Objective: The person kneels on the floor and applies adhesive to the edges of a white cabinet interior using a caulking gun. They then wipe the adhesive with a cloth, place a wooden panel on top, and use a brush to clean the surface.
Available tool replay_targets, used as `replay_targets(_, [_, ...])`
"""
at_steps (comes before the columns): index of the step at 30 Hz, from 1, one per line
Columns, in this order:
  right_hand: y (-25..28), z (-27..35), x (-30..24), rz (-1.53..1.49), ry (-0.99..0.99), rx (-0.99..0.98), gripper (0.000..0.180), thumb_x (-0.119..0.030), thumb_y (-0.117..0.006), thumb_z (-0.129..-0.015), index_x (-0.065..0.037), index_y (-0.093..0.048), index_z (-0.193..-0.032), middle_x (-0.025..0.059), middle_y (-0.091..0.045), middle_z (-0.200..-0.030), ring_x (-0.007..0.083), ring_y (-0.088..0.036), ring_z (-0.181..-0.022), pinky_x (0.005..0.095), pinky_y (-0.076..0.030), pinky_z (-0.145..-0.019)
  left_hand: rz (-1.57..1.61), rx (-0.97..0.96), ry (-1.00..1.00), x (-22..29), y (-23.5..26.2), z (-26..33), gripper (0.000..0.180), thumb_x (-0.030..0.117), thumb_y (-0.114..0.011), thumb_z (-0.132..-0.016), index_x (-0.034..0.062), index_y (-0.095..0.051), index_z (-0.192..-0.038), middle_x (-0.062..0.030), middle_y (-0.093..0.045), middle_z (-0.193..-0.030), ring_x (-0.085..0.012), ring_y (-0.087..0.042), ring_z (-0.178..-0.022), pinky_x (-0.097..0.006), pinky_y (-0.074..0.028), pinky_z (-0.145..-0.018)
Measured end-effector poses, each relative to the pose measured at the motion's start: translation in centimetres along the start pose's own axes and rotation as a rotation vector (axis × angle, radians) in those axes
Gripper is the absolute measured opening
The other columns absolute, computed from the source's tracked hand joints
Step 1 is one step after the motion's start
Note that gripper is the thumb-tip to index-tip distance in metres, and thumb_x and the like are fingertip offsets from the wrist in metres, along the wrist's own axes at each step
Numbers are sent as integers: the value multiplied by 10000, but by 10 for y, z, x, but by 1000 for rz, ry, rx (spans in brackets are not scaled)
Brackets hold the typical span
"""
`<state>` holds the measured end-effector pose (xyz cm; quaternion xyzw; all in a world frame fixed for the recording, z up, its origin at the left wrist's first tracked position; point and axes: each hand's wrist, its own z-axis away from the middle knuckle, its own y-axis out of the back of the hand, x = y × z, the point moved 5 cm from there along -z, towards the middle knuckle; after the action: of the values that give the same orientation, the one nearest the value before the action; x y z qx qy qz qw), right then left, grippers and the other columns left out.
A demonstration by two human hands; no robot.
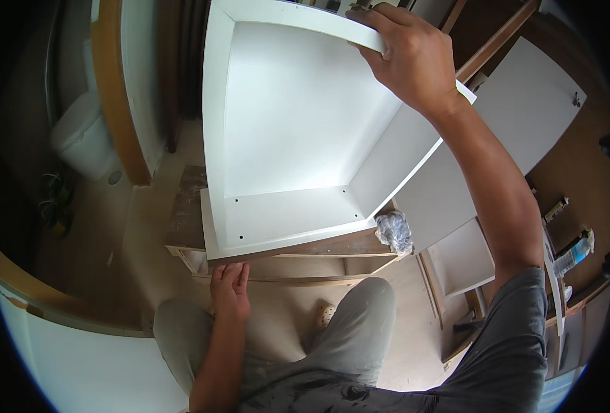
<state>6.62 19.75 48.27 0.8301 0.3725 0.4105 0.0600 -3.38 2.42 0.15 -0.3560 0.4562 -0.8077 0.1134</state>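
Note:
A white open cabinet box (298,117) stands tipped on a low wooden workbench (188,206), its open face turned up toward me. My right hand (408,55) grips the box's far top edge, arm stretched out over it. Lower down, my left hand (230,289) hovers with fingers together just below the bench's front edge, next to my left knee, holding nothing. Small drilled holes show in the box's lower panel.
A crumpled clear plastic bag (394,230) lies at the bench's right end. White panels (525,103) lean at the right, with a plastic bottle (574,253) and tools beyond. A toilet (81,134) shows through a wooden door frame (115,89) at left.

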Motion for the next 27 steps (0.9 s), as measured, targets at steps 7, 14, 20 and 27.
replay_targets(7, [47,-10,54,-39,-295,46,264,-66,-842,-805,13,-752,-1039,143,-735,-890,273,-737,-794,380,-594,-692,-23,-244,-325,38,-53,30,689,92,-696,-983,51,-324,-1562,-69,-494,-1459,-203,-535,-1276,-393,-426,-1164])
replay_targets(14, [118,15,76,-403,-444,225,307,-44,-836,-802,48,-742,-1081,185,-764,-954,252,-754,-855,375,-582,-744,-123,20,-617,100,-120,88,814,592,-482,-1069,49,-247,-1628,-94,-328,-1644,-240,-373,-1469,-409,-290,-1246])
replay_targets(20, [75,79,92,-243,-848,349,335,-305,-865,-863,-28,-774,-1028,45,-714,-678,100,-630,-610,273,-503,-608,-274,86,-949,178,-173,83,930,704,-410,-1041,5,-222,-1625,-181,-288,-1645,-306,-346,-1485,-432,-313,-1233])
replay_targets(27, [16,130,91,-301,-948,603,313,-263,-889,-798,-7,-713,-830,70,-637,-691,192,-586,-609,358,-487,-613,-432,156,-1154,222,-207,54,863,661,-447,-1054,-35,-340,-1553,-237,-438,-1529,-327,-501,-1371,-424,-438,-1137])
